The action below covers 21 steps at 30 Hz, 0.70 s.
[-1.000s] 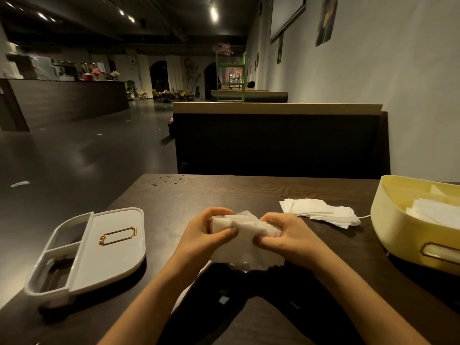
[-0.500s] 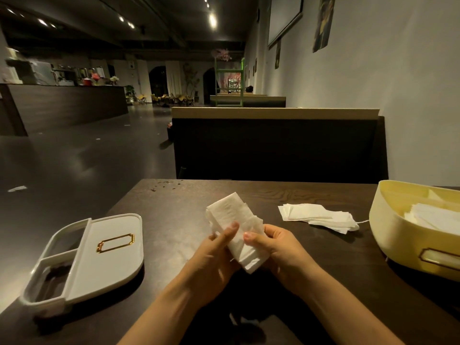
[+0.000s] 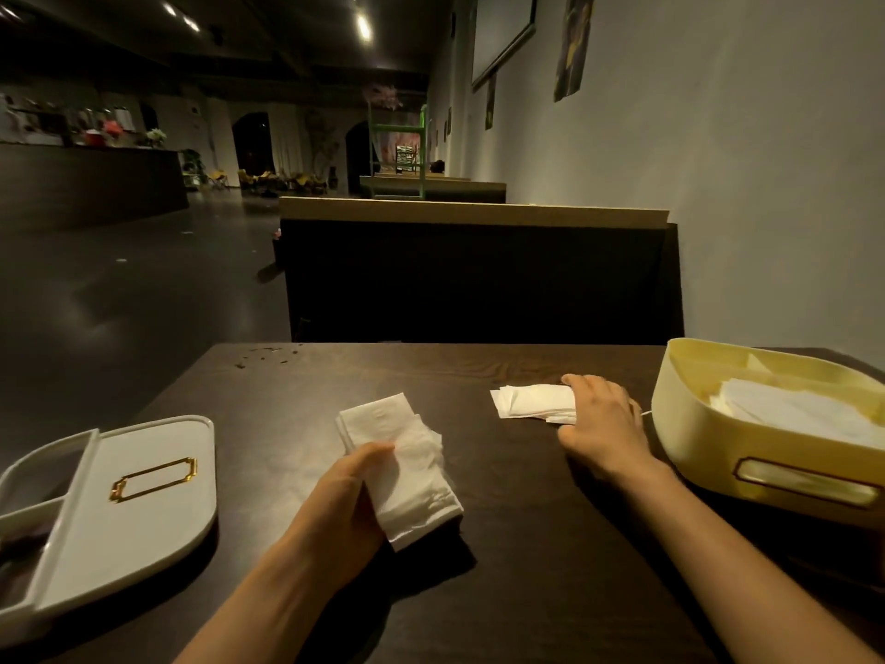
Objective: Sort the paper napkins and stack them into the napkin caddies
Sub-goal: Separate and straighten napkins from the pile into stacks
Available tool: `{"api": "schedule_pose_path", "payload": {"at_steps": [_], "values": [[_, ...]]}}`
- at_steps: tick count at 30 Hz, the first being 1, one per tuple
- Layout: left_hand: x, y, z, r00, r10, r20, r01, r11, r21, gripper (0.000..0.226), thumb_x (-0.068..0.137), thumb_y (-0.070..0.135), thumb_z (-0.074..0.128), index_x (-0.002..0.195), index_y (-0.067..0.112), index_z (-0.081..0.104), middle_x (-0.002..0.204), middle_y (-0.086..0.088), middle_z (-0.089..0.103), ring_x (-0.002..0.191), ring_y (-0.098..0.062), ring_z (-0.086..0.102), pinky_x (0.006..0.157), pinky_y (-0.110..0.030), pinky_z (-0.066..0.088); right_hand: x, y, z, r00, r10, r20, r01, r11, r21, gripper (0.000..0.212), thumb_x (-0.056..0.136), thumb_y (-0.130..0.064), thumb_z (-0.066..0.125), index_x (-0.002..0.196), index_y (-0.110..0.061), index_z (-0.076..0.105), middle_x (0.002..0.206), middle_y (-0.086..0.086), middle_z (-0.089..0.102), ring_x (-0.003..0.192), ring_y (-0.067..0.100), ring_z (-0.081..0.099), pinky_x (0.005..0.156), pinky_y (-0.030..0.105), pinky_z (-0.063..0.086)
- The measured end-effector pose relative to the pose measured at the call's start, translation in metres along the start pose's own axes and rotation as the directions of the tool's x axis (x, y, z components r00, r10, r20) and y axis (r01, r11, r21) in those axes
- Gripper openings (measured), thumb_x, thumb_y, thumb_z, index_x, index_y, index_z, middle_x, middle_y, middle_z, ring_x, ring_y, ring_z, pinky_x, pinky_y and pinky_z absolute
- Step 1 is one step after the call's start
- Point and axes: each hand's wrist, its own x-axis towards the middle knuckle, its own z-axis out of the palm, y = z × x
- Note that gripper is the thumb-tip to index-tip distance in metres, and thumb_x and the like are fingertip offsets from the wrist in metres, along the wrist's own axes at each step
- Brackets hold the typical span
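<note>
Head view: folded napkin bundle sits well left of the yellow caddy, pinched in the left hand, thumb on top, fingers hidden under the paper; its lower end hangs just above the worktop. 2nd lot, a flat loose napkin pile, lies on the worktop just left of the yellow caddy. Right hand sits between that pile and the caddy wall, fingers over the pile's caddy-side end, thumb at its near edge; can't tell if it's actually clamping. More napkins lie inside the yellow caddy, w/ a divider showing behind them. White caddy w/ gold label frame is far left of the yellow one, at the worktop's opposite edge. Crumbs dot the far left corner. Dark booth back stands beyond the worktop, behind the yellow caddy.
</note>
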Motion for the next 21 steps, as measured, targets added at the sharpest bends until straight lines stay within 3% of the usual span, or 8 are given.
{"api": "schedule_pose_path", "payload": {"at_steps": [3, 7, 9, 14, 18, 21], "values": [[0.000, 0.000, 0.000, 1.000, 0.006, 0.006, -0.006, 1.000, -0.004, 0.014, 0.092, 0.011, 0.044, 0.097, 0.010, 0.057, 0.077, -0.016, 0.072, 0.079, -0.032, 0.064, 0.055, -0.037, 0.057, 0.019, 0.014, 0.008, 0.993, -0.057, 0.104, 0.068, 0.992, -0.108, 0.066, 0.084, -0.026, 0.053, 0.145, -0.029, 0.027, 0.148, 0.000, 0.033, 0.135, 0.024, 0.029, 0.113, 0.046, 0.022], [0.003, -0.001, -0.004, 1.000, -0.003, -0.008, 0.003, 1.000, -0.001, 0.019, 0.091, 0.012, 0.045, 0.106, 0.006, 0.056, 0.087, -0.018, 0.071, 0.084, -0.034, 0.064, 0.067, -0.043, 0.051, 0.033, 0.015, 0.015, 0.953, -0.120, 0.280, 0.129, 0.992, -0.012, 0.051, 0.090, -0.017, 0.043, 0.140, -0.024, 0.040, 0.148, 0.003, 0.038, 0.132, 0.027, 0.039, 0.109, 0.045, 0.033], [0.004, -0.002, -0.004, 1.000, -0.009, 0.004, 0.009, 1.000, -0.008, 0.024, 0.091, 0.012, 0.044, 0.111, 0.005, 0.057, 0.091, -0.019, 0.071, 0.087, -0.035, 0.065, 0.071, -0.044, 0.051, 0.035, 0.018, 0.021, 0.958, -0.133, 0.253, 0.130, 0.991, 0.031, 0.048, 0.093, -0.018, 0.039, 0.141, -0.027, 0.040, 0.149, 0.003, 0.038, 0.130, 0.029, 0.041, 0.107, 0.046, 0.035], [0.005, -0.003, -0.004, 1.000, -0.018, 0.011, 0.018, 1.000, -0.018, 0.026, 0.092, 0.011, 0.041, 0.112, 0.005, 0.057, 0.098, -0.020, 0.069, 0.090, -0.035, 0.065, 0.072, -0.045, 0.051, 0.036, 0.016, 0.024, 0.980, -0.109, 0.166, 0.119, 0.991, -0.053, 0.046, 0.096, -0.017, 0.040, 0.141, -0.026, 0.039, 0.145, 0.003, 0.043, 0.125, 0.029, 0.043, 0.101, 0.045, 0.037], [0.004, -0.003, -0.003, 1.000, -0.022, 0.010, 0.022, 1.000, -0.012, 0.024, 0.092, 0.012, 0.043, 0.111, 0.006, 0.055, 0.096, -0.020, 0.071, 0.090, -0.035, 0.065, 0.071, -0.046, 0.051, 0.029, 0.009, 0.021, 0.992, -0.115, 0.043, 0.119, 0.985, -0.121, 0.039, 0.093, -0.013, 0.049, 0.131, -0.019, 0.051, 0.127, 0.008, 0.058, 0.113, 0.030, 0.054, 0.091, 0.041, 0.045], [0.004, -0.002, -0.005, 0.999, -0.034, 0.004, 0.034, 0.999, -0.004, 0.025, 0.092, 0.013, 0.043, 0.114, 0.006, 0.053, 0.105, -0.021, 0.067, 0.095, -0.036, 0.064, 0.074, -0.046, 0.051, 0.021, 0.000, 0.019, 0.991, -0.127, -0.032, 0.121, 0.980, -0.160, 0.028, 0.092, -0.012, 0.051, 0.119, -0.015, 0.056, 0.112, 0.009, 0.064, 0.103, 0.029, 0.059, 0.080, 0.039, 0.049]]}}
